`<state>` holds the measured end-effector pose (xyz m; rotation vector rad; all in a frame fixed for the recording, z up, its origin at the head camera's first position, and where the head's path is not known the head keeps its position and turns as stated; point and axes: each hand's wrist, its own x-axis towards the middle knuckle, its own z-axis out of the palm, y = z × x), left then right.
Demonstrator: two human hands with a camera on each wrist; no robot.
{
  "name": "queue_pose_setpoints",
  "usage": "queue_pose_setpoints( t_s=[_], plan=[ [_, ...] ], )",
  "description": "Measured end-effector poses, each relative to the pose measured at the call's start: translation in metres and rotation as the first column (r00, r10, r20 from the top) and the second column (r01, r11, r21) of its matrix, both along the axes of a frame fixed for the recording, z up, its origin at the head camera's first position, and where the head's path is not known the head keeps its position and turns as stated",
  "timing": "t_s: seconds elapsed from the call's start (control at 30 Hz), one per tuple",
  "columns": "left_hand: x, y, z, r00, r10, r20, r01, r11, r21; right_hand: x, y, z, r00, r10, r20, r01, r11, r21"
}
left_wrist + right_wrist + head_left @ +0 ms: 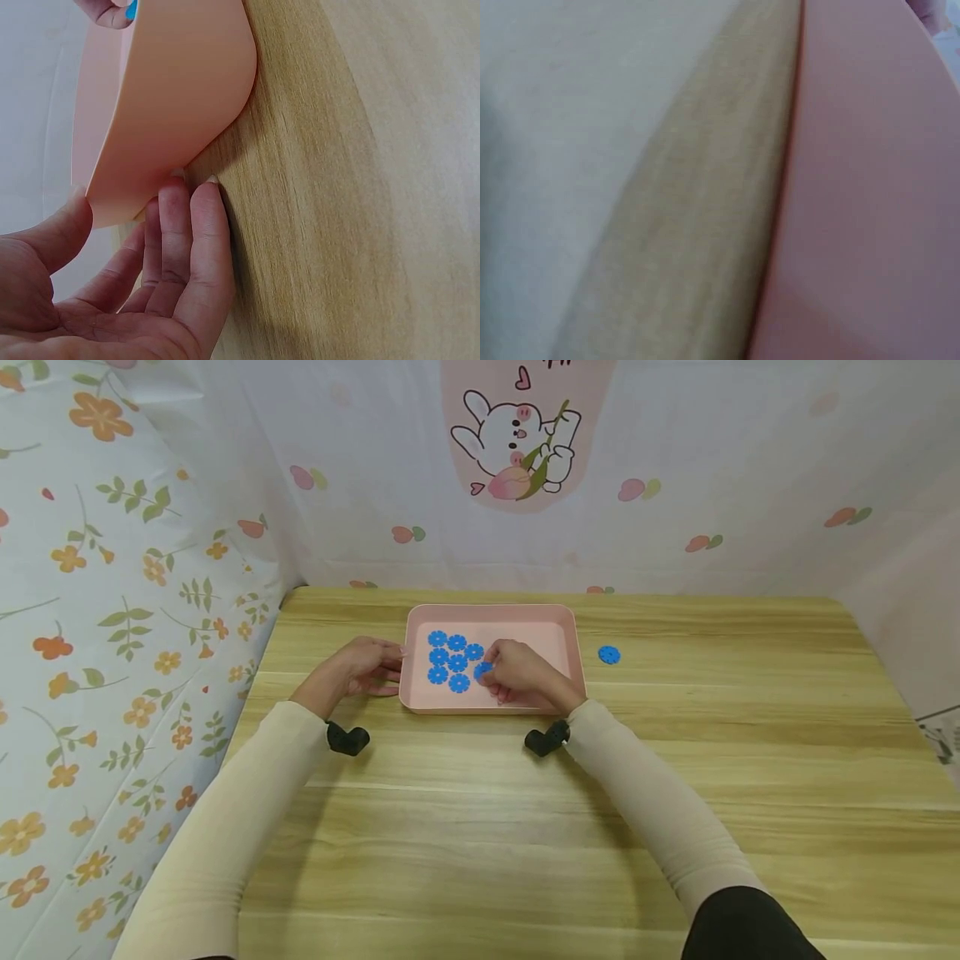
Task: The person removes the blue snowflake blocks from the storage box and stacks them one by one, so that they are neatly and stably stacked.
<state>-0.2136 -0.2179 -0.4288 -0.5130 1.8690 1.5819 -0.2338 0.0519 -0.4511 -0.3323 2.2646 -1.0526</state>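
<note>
No legible text; lettering (557,362) above rabbit print (504,433) on backdrop (360,460) cut off.

Pink tray (525,628): shallow, rectangular, rounded corners, resting flat on tabletop (450,827). Seven blue discs (453,662) (notched rims, almost floral) lie clustered in its left half. Eighth disc (481,671), partly hidden, pinched in right hand (519,668). Outlying disc (609,655) lies right of tray.
</note>
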Motion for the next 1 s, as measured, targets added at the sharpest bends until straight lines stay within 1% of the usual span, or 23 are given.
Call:
queue_pose_setpoints(
  t_s=[0.2,0.27,0.33,0.47,0.57,0.67,0.77,0.9,1.0],
  plan=[
    [-0.002,0.001,0.001,1.0,-0.003,0.003,0.003,1.0,0.007,0.0,0.006,0.007,0.999,0.032,-0.034,-0.031,0.999,0.018],
    [-0.003,0.001,0.001,1.0,-0.002,0.002,0.002,1.0,0.005,0.0,0.008,0.007,0.999,0.022,-0.047,-0.022,1.0,0.007],
    [-0.003,0.0,0.001,1.0,0.0,0.001,0.0,1.0,0.004,-0.001,0.011,0.007,0.999,-0.005,-0.049,0.004,1.0,-0.022],
    [-0.001,0.0,0.001,1.0,-0.004,0.002,0.004,1.0,-0.001,-0.002,0.019,0.006,0.995,-0.088,-0.052,0.083,0.992,-0.093],
    [0.0,-0.001,0.0,1.0,-0.007,0.006,0.007,1.0,0.003,-0.002,0.027,0.006,0.988,-0.138,-0.076,0.129,0.985,-0.115],
    [0.001,-0.002,-0.001,1.0,-0.003,0.008,0.003,1.0,0.014,-0.001,0.035,0.008,0.982,-0.172,-0.083,0.159,0.977,-0.145],
    [0.001,-0.002,-0.002,1.0,-0.008,0.005,0.008,1.0,0.016,-0.001,0.045,0.011,0.981,-0.178,-0.08,0.161,0.97,-0.182],
    [0.001,-0.002,-0.002,1.0,-0.014,0.001,0.014,1.0,0.008,-0.002,0.06,0.017,0.979,-0.173,-0.109,0.145,0.962,-0.233],
    [0.001,-0.001,-0.001,1.0,-0.013,0.003,0.013,1.0,0.01,-0.001,0.07,0.022,0.974,-0.193,-0.119,0.159,0.955,-0.25]
  ],
)
